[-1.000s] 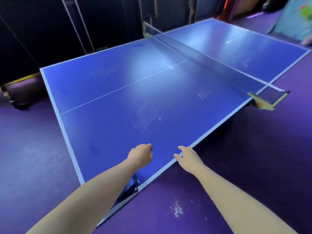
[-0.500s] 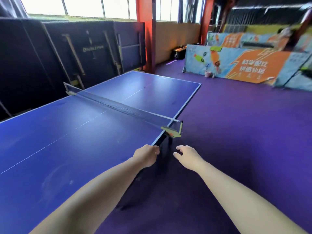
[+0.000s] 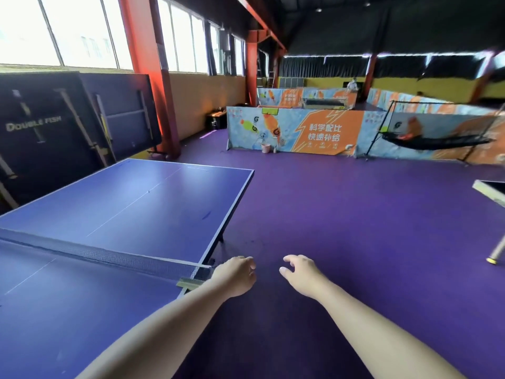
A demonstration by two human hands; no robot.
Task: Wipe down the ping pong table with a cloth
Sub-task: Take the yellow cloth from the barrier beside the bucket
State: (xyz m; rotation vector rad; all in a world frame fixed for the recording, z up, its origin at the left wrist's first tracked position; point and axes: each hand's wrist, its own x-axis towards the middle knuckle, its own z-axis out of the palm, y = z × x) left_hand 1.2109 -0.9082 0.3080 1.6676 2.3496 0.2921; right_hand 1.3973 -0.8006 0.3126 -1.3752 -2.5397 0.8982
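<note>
The blue ping pong table [image 3: 131,214] fills the left of the head view, and its net [image 3: 103,254] runs across to a yellow clamp [image 3: 191,283] at the near side edge. My left hand [image 3: 235,274] hovers just right of that clamp, off the table's edge, with its fingers curled in and nothing visible in it. My right hand [image 3: 300,274] hangs over the purple floor with loosely bent fingers and holds nothing. No cloth is in view.
Folded dark tables [image 3: 54,132] stand against the left wall by a red pillar [image 3: 153,77]. Printed barriers [image 3: 314,132] and a black ball-catch net [image 3: 431,140] close off the far side. Another table's corner [image 3: 492,192] juts in at right. Purple floor lies between.
My view has swung up and to the right, from the near half of the table to the net post and the hall beyond. Both hands have left the table's edge and stay empty.
</note>
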